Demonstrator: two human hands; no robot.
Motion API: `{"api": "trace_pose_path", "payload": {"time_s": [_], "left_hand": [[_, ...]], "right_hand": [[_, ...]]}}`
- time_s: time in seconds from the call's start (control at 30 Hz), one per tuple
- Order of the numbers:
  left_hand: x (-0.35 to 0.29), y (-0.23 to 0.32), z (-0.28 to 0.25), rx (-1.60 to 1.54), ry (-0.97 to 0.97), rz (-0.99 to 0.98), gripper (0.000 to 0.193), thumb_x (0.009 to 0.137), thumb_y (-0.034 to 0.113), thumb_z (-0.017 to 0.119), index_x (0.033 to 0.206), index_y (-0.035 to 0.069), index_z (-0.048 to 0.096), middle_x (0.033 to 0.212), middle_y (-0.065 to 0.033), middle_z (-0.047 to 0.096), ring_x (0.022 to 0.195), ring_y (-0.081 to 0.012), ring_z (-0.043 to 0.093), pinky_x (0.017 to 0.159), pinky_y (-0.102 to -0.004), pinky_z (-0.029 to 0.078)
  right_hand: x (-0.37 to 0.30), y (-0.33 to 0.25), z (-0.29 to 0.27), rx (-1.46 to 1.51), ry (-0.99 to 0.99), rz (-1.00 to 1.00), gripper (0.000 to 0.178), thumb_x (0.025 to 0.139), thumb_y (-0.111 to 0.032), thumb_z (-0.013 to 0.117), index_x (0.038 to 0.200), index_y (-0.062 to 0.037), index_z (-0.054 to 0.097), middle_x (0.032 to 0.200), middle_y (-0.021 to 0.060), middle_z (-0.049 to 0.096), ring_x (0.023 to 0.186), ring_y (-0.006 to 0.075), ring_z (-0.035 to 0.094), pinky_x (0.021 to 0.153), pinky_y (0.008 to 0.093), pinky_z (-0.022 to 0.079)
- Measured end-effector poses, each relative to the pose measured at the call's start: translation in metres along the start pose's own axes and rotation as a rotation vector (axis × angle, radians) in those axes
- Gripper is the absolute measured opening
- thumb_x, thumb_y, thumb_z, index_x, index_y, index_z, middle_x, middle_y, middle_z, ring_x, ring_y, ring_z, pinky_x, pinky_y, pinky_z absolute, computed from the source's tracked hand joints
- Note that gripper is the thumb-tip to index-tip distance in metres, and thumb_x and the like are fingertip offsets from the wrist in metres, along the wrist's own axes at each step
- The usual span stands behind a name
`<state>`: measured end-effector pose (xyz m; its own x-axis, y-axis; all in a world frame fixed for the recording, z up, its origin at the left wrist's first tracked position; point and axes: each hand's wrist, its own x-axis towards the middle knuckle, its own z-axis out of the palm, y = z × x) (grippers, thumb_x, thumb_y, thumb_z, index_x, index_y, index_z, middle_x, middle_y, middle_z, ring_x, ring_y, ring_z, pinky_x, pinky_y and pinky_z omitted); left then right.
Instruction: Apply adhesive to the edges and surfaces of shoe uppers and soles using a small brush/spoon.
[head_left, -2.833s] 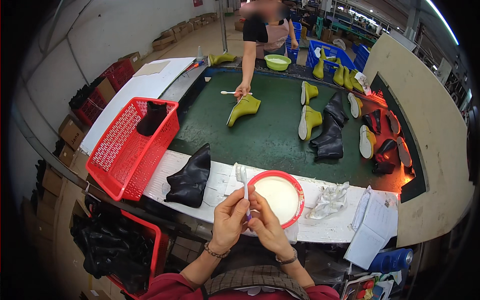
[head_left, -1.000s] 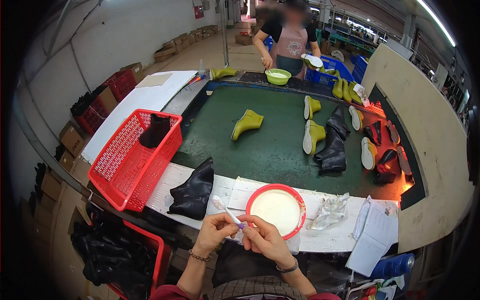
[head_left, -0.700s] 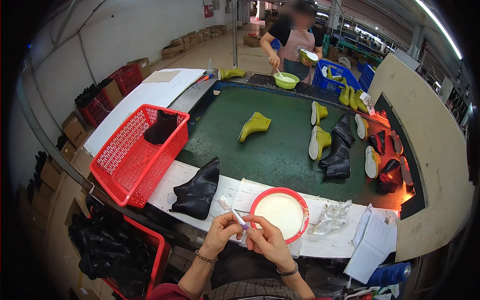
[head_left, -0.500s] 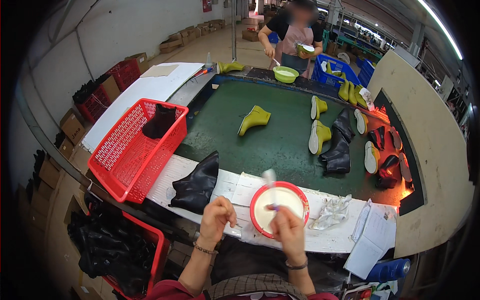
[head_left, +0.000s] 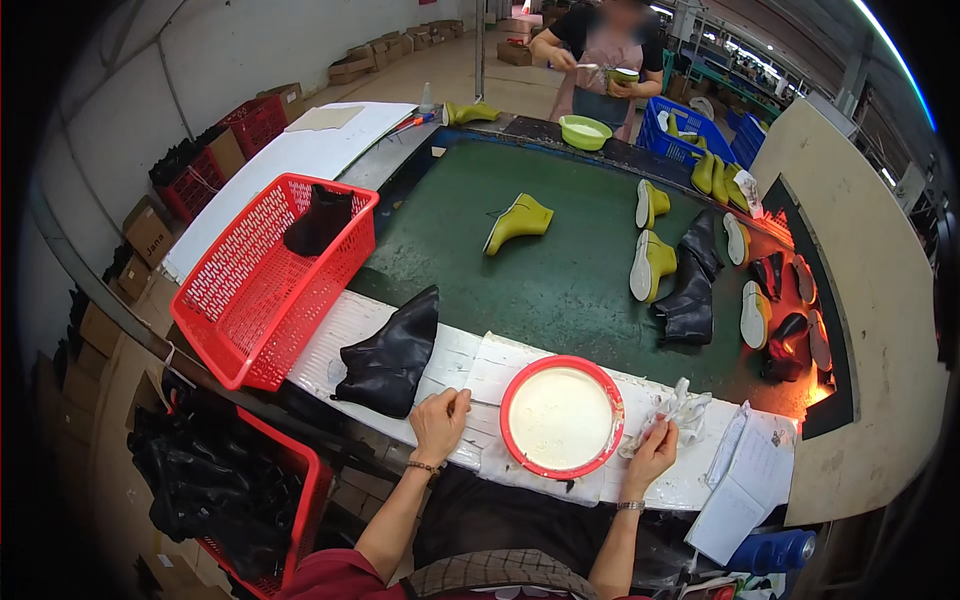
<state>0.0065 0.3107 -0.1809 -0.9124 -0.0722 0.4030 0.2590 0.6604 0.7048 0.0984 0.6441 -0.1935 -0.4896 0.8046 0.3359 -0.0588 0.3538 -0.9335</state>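
I see cardboard boxes (head_left: 350, 72) lined up along the pale wall (head_left: 250, 55), and a thin metal pole (head_left: 479, 50) standing to their right. Nearer to me, a flat brown sheet (head_left: 325, 118) lies on a white board (head_left: 270, 180), with a small clear bottle (head_left: 427, 98) beyond. On the right I make out a tall tan panel (head_left: 860, 350), a notebook (head_left: 762, 455) and a blue bottle (head_left: 770, 552). Overhead, I see a lit strip light (head_left: 901, 57).

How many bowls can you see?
2: a red bowl between the left hand and right hand, and a light-green bowl at the far side by the co-worker. More could be hidden.
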Motion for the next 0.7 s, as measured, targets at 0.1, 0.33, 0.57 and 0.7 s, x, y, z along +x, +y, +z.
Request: {"api": "trace_pose_path", "payload": {"time_s": [0.1, 0.33, 0.57, 0.7], "left_hand": [[0.0036, 0.0022, -0.0007, 0.016, 0.006, -0.026, 0.034, 0.094, 0.03, 0.069, 0.067, 0.009, 0.066, 0.057, -0.0069, 0.061, 0.053, -0.0277, 0.06, 0.051, -0.0402, 0.042], [0.0051, 0.0027, -0.0001, 0.043, -0.031, -0.035, 0.036, 0.094, 0.028, 0.07, 0.065, 0.007, 0.064, 0.057, -0.0085, 0.061, 0.051, -0.0281, 0.059, 0.05, -0.0403, 0.042], [0.0055, 0.0006, 0.0003, 0.079, -0.036, -0.019, 0.036, 0.095, 0.027, 0.069, 0.067, 0.004, 0.066, 0.056, -0.0083, 0.062, 0.049, -0.0227, 0.06, 0.05, -0.0357, 0.041], [0.0044, -0.0007, 0.0011, 0.071, -0.033, -0.012, 0.037, 0.095, 0.027, 0.069, 0.067, 0.004, 0.066, 0.056, -0.0085, 0.062, 0.049, -0.0227, 0.06, 0.05, -0.0359, 0.041]], "right_hand": [[-0.0028, 0.0005, -0.0023, 0.028, -0.042, 0.061, 0.025, 0.107, -0.02, 0.054, 0.108, 0.0007, 0.067, 0.073, -0.0063, 0.05, 0.064, 0.0028, 0.041, 0.054, 0.0205, 0.034], [-0.0015, -0.0038, -0.0022, 0.014, -0.063, 0.063, 0.025, 0.107, -0.019, 0.055, 0.11, 0.0028, 0.067, 0.072, -0.0046, 0.052, 0.063, 0.0038, 0.044, 0.054, 0.0214, 0.037], [-0.0018, 0.0012, 0.0001, 0.012, -0.043, 0.028, 0.024, 0.108, -0.02, 0.055, 0.109, 0.0013, 0.067, 0.073, -0.007, 0.05, 0.062, 0.0011, 0.041, 0.053, 0.019, 0.033], [-0.0018, 0.0018, -0.0007, 0.023, -0.047, 0.027, 0.024, 0.108, -0.019, 0.055, 0.11, 0.0014, 0.067, 0.073, -0.007, 0.05, 0.062, 0.0011, 0.041, 0.053, 0.019, 0.033]]}}
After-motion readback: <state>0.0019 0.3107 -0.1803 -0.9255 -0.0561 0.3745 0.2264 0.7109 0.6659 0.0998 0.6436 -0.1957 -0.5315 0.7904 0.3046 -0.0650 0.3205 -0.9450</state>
